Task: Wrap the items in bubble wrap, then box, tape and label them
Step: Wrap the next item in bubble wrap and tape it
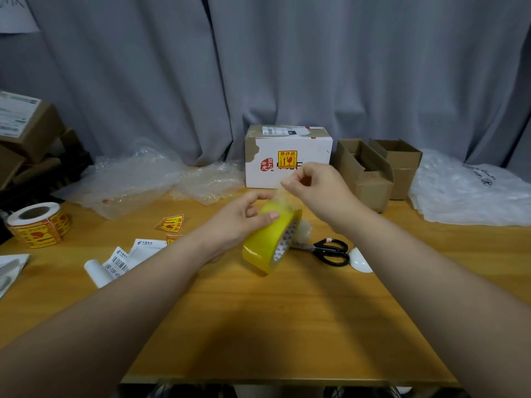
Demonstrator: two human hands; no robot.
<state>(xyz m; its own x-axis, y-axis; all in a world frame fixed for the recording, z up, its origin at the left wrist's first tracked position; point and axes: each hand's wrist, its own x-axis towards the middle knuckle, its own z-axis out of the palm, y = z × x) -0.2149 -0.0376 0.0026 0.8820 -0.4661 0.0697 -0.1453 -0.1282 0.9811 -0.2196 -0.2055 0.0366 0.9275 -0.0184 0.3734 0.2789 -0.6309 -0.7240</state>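
A yellow tape roll (265, 239) is held above the middle of the wooden table (258, 326). My left hand (238, 219) grips its upper edge, thumb on the outer face. My right hand (313, 191) pinches the loose clear end of the tape and holds it up off the roll. Behind the hands stands a white taped box (287, 145) with a yellow fragile sticker on its front. Sheets of bubble wrap (149, 179) lie at the back left. A small bubble-wrapped bundle (304, 229) lies just right of the roll.
Black scissors (330, 251) and a white dish (360, 261) lie to the right. A roll of fragile stickers (37, 225), a loose sticker (171, 224) and shipping labels (123, 259) lie left. Open brown boxes (376, 168) and white plastic bags (471, 191) sit back right. Stacked boxes (26, 130) stand far left.
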